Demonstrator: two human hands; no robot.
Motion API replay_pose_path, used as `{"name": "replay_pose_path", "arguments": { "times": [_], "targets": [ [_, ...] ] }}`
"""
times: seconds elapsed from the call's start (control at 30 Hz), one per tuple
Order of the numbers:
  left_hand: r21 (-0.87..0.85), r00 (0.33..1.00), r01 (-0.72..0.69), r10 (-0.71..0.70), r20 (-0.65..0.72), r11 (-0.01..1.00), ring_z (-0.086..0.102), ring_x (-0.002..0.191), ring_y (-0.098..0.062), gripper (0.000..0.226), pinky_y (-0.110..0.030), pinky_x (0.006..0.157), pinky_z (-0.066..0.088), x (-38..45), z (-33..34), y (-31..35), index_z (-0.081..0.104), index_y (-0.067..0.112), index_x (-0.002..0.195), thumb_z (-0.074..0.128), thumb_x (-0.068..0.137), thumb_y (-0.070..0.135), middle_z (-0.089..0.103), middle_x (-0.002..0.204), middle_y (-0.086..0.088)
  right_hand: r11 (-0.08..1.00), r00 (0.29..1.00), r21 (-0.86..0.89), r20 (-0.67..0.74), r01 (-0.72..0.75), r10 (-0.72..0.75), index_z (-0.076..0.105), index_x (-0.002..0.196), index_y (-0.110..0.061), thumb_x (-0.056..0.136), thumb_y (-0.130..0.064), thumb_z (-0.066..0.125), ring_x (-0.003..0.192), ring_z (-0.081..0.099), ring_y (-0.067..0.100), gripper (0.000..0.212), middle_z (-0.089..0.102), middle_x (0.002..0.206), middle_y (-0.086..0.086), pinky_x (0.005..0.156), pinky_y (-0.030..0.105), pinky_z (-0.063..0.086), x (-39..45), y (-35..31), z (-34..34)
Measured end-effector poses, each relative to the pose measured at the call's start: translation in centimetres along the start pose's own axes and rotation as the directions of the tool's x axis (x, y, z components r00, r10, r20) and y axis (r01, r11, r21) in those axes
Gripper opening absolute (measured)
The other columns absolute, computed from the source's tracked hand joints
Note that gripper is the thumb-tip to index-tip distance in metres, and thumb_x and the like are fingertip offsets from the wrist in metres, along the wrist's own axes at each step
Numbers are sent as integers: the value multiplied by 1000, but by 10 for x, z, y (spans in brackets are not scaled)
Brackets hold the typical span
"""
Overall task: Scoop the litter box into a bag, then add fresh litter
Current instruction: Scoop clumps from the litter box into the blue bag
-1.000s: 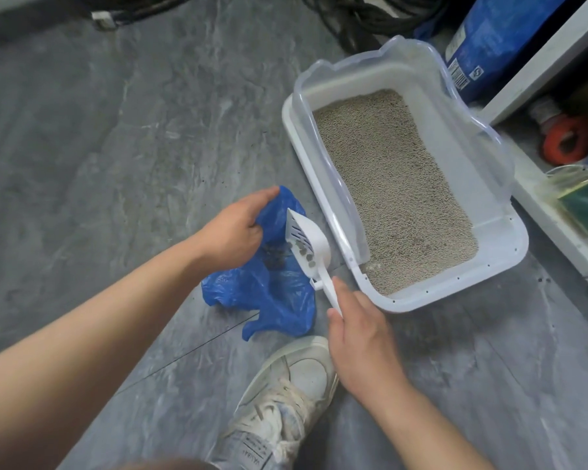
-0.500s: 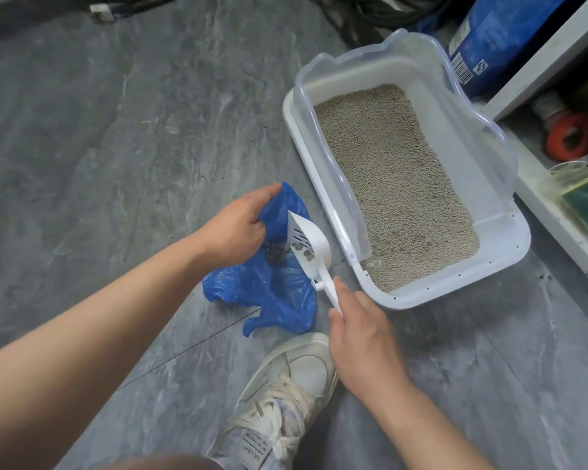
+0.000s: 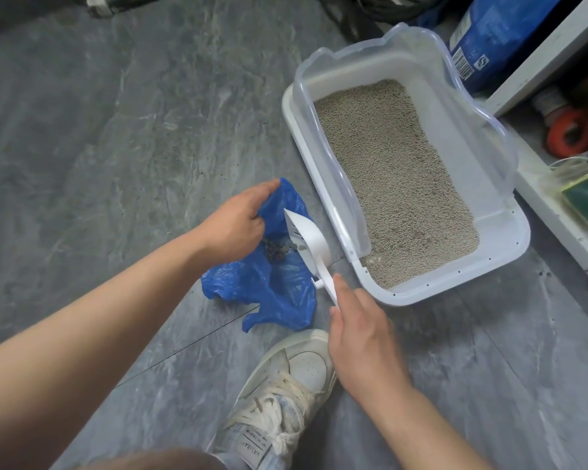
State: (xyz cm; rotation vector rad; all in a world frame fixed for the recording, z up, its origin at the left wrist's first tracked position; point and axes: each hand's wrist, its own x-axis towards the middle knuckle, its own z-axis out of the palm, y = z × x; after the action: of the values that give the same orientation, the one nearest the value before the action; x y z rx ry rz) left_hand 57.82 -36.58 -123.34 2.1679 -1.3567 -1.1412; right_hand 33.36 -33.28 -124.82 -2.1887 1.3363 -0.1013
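While tipped on its side over the blue bag (image 3: 279, 286), white scoop (image 3: 308, 240) held by its thin handle in the right hand (image 3: 360, 330), fingers curled round the handle's end. A few small grey bits stuck near the scoop's slots. Blue bag lying crumpled on the grey floor (image 3: 116, 130), mouth pulled open by the left hand (image 3: 238, 222), fingers curled over the bag's top edge and pinching it. Dark clumps (image 3: 275, 252) sitting inside the bag, just under the scoop's lip. Litter box (image 3: 510, 252) just right of the bag, white at the bottom with a clear tall rim on top. Grey litter (image 3: 391, 178) spread over most of the box, with a bare white strip along the right side. Blue sack (image 3: 489, 35) with a barcode standing behind the box, close to its far corner. White shelf (image 3: 540, 205) along the right, with a red ring (image 3: 567, 134) on it. White shoe (image 3: 286, 395) on the floor below the bag, beside the right wrist. Black cables (image 3: 364, 11) at the top.
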Motion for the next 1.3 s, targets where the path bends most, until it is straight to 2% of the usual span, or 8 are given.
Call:
{"name": "replay_pose_path", "arguments": {
  "times": [0.4, 0.57, 0.87, 1.17, 1.3],
  "targets": [
    [-9, 1000, 4, -4, 5, 1000, 21, 152, -8, 78, -15, 115, 14, 0, 0, -2, 24, 19, 162, 31, 90, -11, 25, 167, 5, 1000, 1000, -27, -10, 5, -5, 51, 143, -12, 94, -12, 58, 78, 63, 31, 49, 59, 95, 5, 66, 41, 50, -2, 1, -2],
    [-20, 1000, 8, -8, 0, 1000, 22, 152, -8, 77, -14, 114, 15, 1, 1, -2, 25, 18, 161, 31, 90, -11, 26, 167, 5, 999, 1000, -39, -31, 1, -2, 55, 139, -11, 92, -11, 62, 75, 64, 31, 48, 61, 94, 6, 62, 40, 50, -4, -1, -4],
    [-37, 1000, 14, -15, -14, 999, 24, 151, -7, 77, -13, 114, 16, 2, 3, 1, 26, 18, 161, 32, 90, -11, 28, 166, 6, 1000, 1000, -31, -2, 5, -5, 49, 145, -13, 95, -13, 56, 80, 62, 29, 50, 59, 98, 5, 68, 39, 49, -3, -4, -10],
    [-45, 999, 30, -31, -18, 999, 23, 150, -6, 77, -9, 110, 15, 0, 2, 1, 26, 18, 161, 33, 90, -10, 28, 166, 6, 999, 999, -43, -22, -26, 25, 53, 141, -9, 92, -9, 61, 76, 64, 31, 50, 61, 97, 7, 63, 41, 51, -6, -3, -10],
    [-52, 1000, 19, -20, -12, 998, 23, 150, -5, 76, -10, 111, 15, 0, 3, 4, 26, 18, 161, 35, 90, -9, 27, 166, 7, 1000, 999, -16, -44, -9, 8, 49, 143, -10, 95, -17, 51, 79, 63, 30, 49, 59, 97, 6, 66, 41, 51, -7, -6, -16]
  ]
}}
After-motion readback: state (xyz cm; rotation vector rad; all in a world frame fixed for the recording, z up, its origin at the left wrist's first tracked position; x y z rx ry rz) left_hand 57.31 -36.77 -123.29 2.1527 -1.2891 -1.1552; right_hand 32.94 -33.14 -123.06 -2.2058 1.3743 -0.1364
